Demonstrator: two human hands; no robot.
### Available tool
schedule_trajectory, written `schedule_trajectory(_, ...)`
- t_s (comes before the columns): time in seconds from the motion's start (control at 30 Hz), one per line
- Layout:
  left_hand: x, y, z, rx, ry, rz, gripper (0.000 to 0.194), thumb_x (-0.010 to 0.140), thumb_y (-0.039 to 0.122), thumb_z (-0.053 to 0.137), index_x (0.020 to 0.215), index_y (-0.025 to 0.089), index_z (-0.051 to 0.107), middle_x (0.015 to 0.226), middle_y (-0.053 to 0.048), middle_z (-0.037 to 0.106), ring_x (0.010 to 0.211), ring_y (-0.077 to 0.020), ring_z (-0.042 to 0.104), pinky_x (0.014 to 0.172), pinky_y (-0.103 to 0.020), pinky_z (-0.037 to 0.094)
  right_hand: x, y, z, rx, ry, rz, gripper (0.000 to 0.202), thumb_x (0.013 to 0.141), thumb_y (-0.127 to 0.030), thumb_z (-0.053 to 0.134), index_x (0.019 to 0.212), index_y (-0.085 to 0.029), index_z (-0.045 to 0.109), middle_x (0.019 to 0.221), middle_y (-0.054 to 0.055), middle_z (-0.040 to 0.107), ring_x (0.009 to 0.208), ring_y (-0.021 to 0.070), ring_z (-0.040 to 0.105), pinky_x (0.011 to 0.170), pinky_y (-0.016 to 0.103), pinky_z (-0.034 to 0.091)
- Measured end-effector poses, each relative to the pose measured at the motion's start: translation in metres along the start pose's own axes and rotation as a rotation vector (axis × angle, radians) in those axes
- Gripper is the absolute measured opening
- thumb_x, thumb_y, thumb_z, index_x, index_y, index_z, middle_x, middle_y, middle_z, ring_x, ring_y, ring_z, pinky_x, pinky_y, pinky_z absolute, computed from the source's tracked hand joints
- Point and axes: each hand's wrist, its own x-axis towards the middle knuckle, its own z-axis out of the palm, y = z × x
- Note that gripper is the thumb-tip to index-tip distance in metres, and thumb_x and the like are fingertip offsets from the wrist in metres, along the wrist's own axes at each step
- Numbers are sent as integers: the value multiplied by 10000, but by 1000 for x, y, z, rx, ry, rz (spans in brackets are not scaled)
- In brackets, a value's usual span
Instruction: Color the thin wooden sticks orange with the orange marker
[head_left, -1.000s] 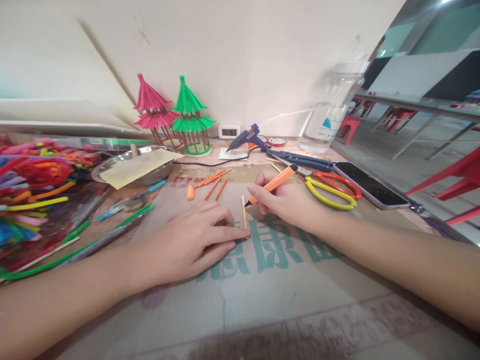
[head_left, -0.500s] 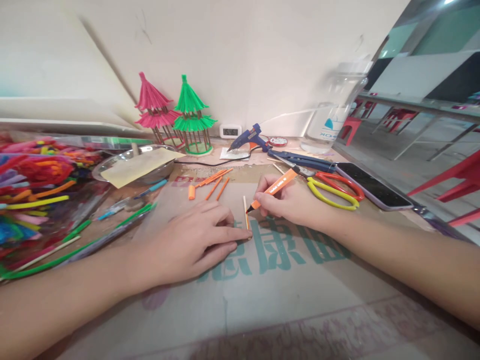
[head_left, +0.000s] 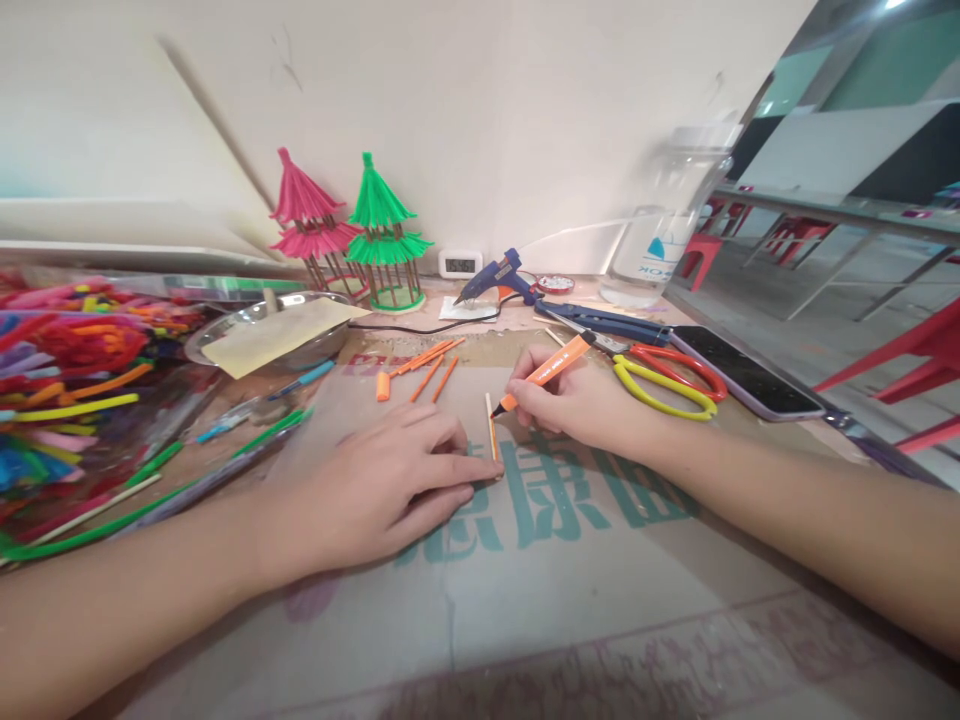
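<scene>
A short, thin stick [head_left: 491,428], pale at its far end and partly orange, lies on the plastic-covered board [head_left: 570,600]. My left hand [head_left: 409,470] rests flat, fingers spread, with its index fingertip pressing the stick's near end. My right hand [head_left: 559,390] is closed round an orange marker [head_left: 559,360], whose dark tip touches the stick near its middle. Beyond my left hand lie several orange sticks [head_left: 426,380] and an orange marker cap [head_left: 383,387].
Scissors [head_left: 664,385], a phone [head_left: 742,372] and pliers [head_left: 607,322] lie right. A blue glue gun [head_left: 491,275], clock [head_left: 460,264] and bottle [head_left: 649,240] stand behind. Pink [head_left: 304,200] and green [head_left: 382,210] towers, a metal bowl [head_left: 322,345] and pipe cleaners [head_left: 75,350] are left.
The marker tip has moved slightly up the stick, toward its far end, with my right hand. My left hand has stayed in place.
</scene>
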Motion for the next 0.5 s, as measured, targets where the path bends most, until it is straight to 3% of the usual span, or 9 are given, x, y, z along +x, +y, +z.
schedule_trajectory(0.3,1,1,-1,-17,25,3,346,1037,263,438,1304,300,654,995,-64,599,907,-215,561,796,-322,443,4,4,-1,33,9,9,161,886,-325,597,809,-225,497,599,-39,608,426,90,437,412,217,327)
schedule_trajectory(0.5,0,2,0,-34,68,30,330,1024,230,465,1273,300,669,1276,-71,614,1121,-240,592,967,-379,464,4,0,-2,108,-12,28,170,867,-329,621,807,-217,508,569,-54,593,402,76,409,402,207,309)
